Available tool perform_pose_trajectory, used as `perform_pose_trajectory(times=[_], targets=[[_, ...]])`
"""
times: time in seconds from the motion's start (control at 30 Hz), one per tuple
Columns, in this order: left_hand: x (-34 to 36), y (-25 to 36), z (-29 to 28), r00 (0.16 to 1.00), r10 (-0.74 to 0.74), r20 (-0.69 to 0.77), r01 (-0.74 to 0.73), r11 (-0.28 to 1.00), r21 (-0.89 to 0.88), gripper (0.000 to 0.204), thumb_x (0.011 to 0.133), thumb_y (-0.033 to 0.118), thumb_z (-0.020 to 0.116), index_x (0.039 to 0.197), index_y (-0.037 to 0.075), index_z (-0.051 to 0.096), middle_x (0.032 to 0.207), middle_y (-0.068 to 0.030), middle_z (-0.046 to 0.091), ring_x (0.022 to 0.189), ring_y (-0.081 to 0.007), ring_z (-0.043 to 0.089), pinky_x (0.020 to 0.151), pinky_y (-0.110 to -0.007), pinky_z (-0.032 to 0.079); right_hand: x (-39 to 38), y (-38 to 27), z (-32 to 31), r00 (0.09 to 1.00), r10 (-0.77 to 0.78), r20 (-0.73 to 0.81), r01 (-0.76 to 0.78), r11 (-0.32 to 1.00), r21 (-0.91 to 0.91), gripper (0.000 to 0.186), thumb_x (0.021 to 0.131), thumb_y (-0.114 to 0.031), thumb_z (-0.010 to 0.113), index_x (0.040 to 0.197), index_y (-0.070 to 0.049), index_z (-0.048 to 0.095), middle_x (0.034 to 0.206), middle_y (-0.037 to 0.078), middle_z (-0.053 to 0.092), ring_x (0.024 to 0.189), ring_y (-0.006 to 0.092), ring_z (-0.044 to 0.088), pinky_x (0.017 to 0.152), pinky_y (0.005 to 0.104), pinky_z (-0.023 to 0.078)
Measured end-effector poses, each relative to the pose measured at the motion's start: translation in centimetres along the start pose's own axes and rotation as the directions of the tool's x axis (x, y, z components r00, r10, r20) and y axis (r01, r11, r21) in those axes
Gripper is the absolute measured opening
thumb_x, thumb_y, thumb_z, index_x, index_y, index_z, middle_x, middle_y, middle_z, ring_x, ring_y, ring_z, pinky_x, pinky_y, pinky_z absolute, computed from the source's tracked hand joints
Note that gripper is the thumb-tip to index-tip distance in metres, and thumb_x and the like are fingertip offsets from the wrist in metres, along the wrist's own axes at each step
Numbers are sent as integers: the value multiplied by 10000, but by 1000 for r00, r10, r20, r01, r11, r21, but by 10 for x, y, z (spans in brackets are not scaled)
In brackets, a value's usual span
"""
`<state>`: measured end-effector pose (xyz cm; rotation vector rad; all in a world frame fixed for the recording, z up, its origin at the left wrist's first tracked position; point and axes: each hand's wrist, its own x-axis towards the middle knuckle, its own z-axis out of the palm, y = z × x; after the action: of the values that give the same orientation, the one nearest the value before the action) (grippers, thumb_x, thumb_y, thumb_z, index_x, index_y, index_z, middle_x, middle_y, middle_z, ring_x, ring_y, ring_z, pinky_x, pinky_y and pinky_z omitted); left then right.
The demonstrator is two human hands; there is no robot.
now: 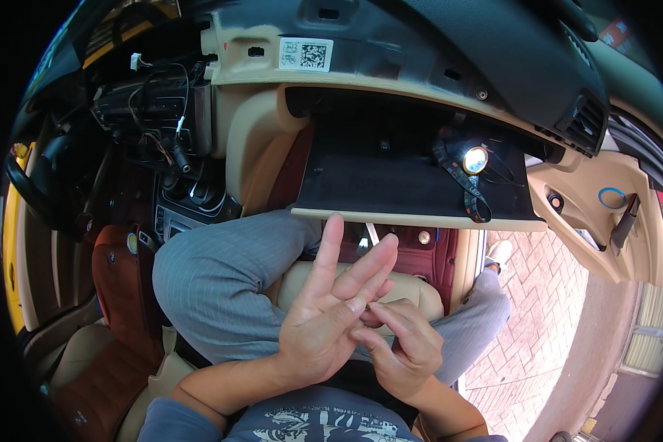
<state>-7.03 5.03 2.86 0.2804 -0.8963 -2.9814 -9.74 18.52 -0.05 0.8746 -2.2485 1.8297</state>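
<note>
My left hand (317,324) is raised in front of my lap with its index and middle fingers stretched out and apart. Its thumb bends across the palm. Against that palm, near the bases of its outer fingers, my right hand (404,346) is pinched with thumb and fingertips together. What lies between those fingertips, if anything, is hidden. Beyond both hands is a lowered black glovebox lid (379,180) with a beige edge. On it rests a lit headlamp (476,160), its patterned strap (464,183) trailing toward that edge.
A dark dashboard (449,44) spans the far side. Loose wires (155,144) hang from the centre console on the left, above the gear area (199,195). At right stands an open beige door (604,199) beside brick paving (530,324). My bent legs (214,272) flank the hands.
</note>
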Motion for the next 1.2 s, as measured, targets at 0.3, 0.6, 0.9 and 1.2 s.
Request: perform_pose_trajectory(times=[0.3,0.6,0.9,1.2], targets=[[-4,-7,-2,999,2,42,-6,996,89,857,991,-94,379,1602,229,-127,1618,-276,218,1528,-376,175,1224,-479,221,-5,1,0,997,-68,-33,66,997,-47,368,732,59,819,1070,33,677,910,154,711,750,284,686,652,338,558],[-17,11,-9,999,-28,28,4,776,631,289,1007,93,581,1274,-18,559,1196,-149,611,1146,-196,596,960,-320,491,-14,-8,-13,994,-58,-90,57,998,-22,317,728,66,830,1010,49,686,830,162,706,678,266,680,605,325,550],[-30,24,-7,941,-324,-95,312,726,613,179,994,165,646,1048,-5,628,865,-24,666,710,-30,596,569,-183,494,-20,-12,-17,995,-82,-52,82,997,-1,334,724,71,827,1027,42,689,842,145,707,684,253,683,605,319,550],[-31,18,-4,947,-311,-78,280,686,672,163,1001,168,620,962,11,602,802,-24,671,617,-32,586,526,-188,477,-25,-10,-22,994,-101,-29,101,995,4,356,732,69,817,1065,40,694,850,131,697,680,240,675,592,315,544]])
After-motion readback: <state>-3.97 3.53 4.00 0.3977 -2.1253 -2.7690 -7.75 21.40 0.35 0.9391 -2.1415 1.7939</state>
